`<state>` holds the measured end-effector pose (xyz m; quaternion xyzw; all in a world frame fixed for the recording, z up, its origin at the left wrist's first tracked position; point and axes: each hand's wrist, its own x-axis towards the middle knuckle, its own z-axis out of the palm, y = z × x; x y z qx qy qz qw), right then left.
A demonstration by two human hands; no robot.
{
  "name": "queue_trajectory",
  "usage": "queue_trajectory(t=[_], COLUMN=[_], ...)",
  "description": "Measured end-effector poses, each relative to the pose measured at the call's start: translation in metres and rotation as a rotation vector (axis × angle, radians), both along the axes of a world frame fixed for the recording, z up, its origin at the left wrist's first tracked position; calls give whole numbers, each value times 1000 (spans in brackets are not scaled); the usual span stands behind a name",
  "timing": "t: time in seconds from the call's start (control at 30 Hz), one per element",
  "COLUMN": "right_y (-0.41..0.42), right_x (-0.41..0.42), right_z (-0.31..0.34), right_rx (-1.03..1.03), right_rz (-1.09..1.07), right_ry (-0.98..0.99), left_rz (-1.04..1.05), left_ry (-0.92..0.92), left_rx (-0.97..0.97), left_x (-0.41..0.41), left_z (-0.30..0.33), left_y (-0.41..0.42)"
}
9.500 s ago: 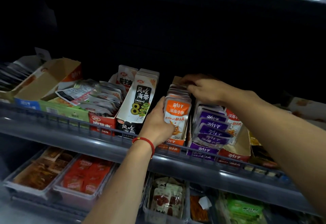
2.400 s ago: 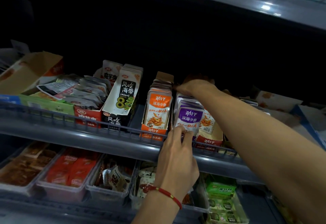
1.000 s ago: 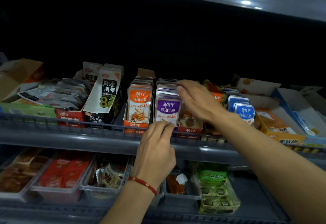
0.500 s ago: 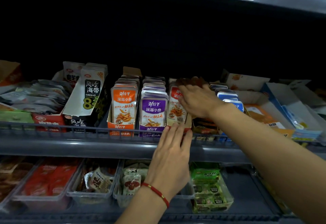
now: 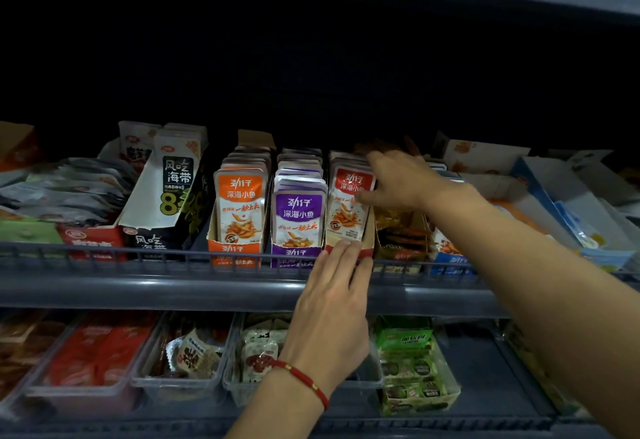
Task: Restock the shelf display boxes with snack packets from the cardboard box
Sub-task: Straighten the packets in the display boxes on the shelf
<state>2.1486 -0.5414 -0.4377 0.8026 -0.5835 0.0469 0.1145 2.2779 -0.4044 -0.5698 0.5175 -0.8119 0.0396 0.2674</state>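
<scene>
While the grey shelf (image 5: 173, 286) crosses the middle of the frame, its stock reads left to right: black kelp box (image 5: 162, 210), orange packets (image 5: 239, 206), purple packets (image 5: 298, 220), red packets (image 5: 348, 203), brown packets (image 5: 398, 227), blue box (image 5: 446, 255). Red display box (image 5: 367, 231), centre frame: upright, front lip at the shelf rail. Left hand (image 5: 332, 303) (red cord bracelet (image 5: 304, 379) at the wrist): lower centre, fingers straight and close together, tips pressed against the front lip of the red display box. Right hand (image 5: 394, 179): centre right, fingers loosely spread, thumb on the front red packet, fingers over the row's top. Clear bins (image 5: 187, 386) of snacks sit on the lower tier. Cardboard box: not in view.
</scene>
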Motion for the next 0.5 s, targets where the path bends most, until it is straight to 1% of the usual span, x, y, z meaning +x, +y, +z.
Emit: queue_trajectory(t=[0.1, 0.27, 0.5], right_y=[-3, -10, -20], right_x=[5, 20, 21], right_z=[0, -6, -9], right_rx=[54, 36, 62], right_rz=[-31, -23, -54], right_ry=[95, 314, 270], left_rz=[-1, -3, -32], left_ry=[5, 13, 29], left_rx=[7, 5, 6], left_x=[-1, -1, 2], left_z=[-1, -1, 0], left_y=[0, 0, 0])
